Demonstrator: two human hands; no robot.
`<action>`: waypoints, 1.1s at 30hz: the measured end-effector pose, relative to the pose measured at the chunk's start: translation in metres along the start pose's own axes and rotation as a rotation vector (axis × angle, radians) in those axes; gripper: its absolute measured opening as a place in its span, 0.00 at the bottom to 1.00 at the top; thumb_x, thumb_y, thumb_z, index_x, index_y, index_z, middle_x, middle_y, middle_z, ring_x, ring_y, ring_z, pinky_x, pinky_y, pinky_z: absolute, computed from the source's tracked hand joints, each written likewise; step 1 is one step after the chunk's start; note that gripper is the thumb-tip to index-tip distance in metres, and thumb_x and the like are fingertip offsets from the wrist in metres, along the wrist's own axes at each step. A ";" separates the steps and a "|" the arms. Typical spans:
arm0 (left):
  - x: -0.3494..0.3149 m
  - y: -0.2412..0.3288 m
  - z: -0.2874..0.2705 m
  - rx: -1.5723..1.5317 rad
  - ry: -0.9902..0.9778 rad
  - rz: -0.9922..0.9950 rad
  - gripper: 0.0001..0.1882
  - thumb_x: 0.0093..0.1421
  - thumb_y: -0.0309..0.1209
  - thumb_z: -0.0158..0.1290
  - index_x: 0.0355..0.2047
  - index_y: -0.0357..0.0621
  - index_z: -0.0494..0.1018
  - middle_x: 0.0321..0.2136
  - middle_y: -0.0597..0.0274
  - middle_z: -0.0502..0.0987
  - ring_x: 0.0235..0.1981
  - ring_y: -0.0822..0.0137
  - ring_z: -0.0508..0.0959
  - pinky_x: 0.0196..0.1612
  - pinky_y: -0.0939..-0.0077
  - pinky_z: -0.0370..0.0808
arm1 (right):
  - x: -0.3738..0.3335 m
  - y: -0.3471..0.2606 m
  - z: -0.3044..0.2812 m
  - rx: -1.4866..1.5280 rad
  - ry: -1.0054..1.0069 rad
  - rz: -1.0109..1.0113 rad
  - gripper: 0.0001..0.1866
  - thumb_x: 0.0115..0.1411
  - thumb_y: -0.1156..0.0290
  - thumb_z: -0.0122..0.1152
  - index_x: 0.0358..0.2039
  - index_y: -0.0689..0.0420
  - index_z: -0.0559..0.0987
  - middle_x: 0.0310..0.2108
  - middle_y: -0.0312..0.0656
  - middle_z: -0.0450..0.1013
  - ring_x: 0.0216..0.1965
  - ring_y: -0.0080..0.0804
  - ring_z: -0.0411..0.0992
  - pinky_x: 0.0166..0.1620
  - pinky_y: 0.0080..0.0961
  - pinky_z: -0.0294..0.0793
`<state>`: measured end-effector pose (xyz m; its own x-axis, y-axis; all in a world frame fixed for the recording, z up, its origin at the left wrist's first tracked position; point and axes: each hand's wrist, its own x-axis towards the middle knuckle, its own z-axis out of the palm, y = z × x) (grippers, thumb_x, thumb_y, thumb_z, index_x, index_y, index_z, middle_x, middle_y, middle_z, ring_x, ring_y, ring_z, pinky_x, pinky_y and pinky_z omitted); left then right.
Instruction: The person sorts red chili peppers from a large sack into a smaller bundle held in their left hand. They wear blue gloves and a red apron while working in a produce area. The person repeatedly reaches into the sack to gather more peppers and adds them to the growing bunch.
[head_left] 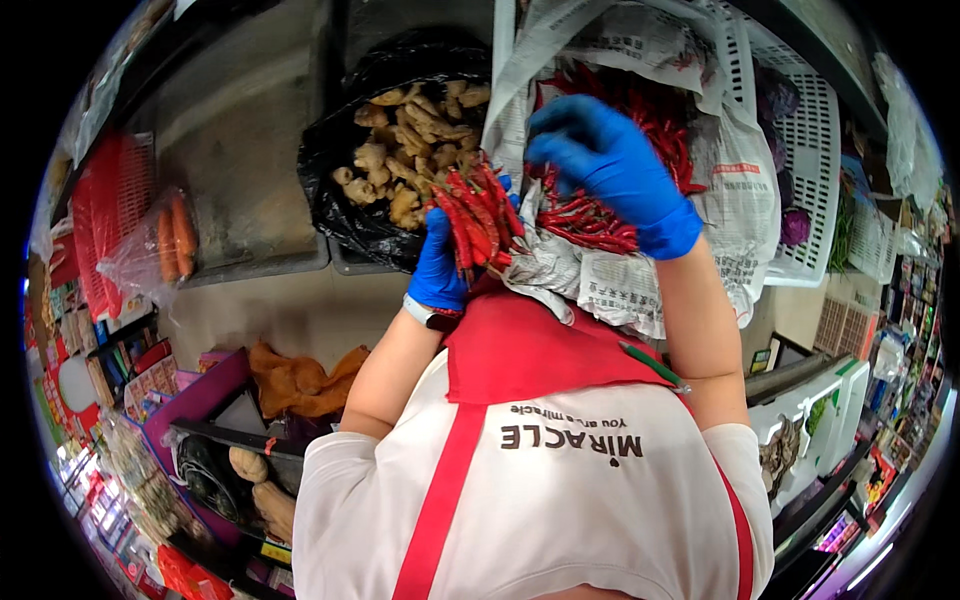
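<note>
Our left hand (437, 268) is clamping a bunch of red chilies (482, 215), long axis running roughly away from us; our right hand (608, 165), apart from it, is hovering over the chili pile (588, 224) on newspaper (738, 212), the bunch lying to its left. We're not seeing whether it's gripping anything.

white shirt (520, 510): dark inverted lettering (572, 441) | newspaper (742, 215): black and red print (738, 169)

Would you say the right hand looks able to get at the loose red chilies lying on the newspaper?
Very likely yes: the right hand appears just above the loose red chilies, and the newspaper lies around the nearest ones, leaving them uncovered.
</note>
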<state>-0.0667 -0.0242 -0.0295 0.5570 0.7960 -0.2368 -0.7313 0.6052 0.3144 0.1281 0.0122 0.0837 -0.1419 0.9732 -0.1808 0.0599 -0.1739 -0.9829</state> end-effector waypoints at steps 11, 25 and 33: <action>0.005 -0.001 -0.006 0.100 0.051 0.008 0.47 0.48 0.58 0.51 0.59 0.41 0.47 0.55 0.52 0.59 0.54 0.56 0.63 0.57 0.60 0.61 | -0.049 0.101 -0.067 -0.929 -0.318 0.299 0.13 0.49 0.63 0.55 0.33 0.56 0.76 0.31 0.47 0.73 0.31 0.43 0.71 0.36 0.34 0.70; 0.006 -0.001 -0.001 0.069 0.023 0.008 0.45 0.52 0.56 0.48 0.59 0.40 0.46 0.55 0.51 0.58 0.54 0.55 0.63 0.57 0.61 0.60 | -0.025 0.133 -0.028 -1.125 -0.321 0.293 0.09 0.43 0.70 0.57 0.27 0.58 0.77 0.28 0.50 0.73 0.32 0.45 0.72 0.34 0.35 0.72; 0.006 0.002 0.002 0.106 0.005 -0.017 0.44 0.53 0.56 0.48 0.59 0.39 0.46 0.55 0.49 0.58 0.54 0.55 0.63 0.57 0.61 0.60 | -0.024 0.128 -0.070 -0.662 -0.228 0.392 0.13 0.45 0.65 0.60 0.30 0.59 0.76 0.28 0.47 0.73 0.29 0.37 0.72 0.35 0.30 0.70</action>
<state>-0.0643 -0.0180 -0.0286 0.5668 0.7858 -0.2474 -0.6760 0.6153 0.4056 0.2080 -0.0232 -0.0355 -0.1832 0.7929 -0.5811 0.7106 -0.3017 -0.6356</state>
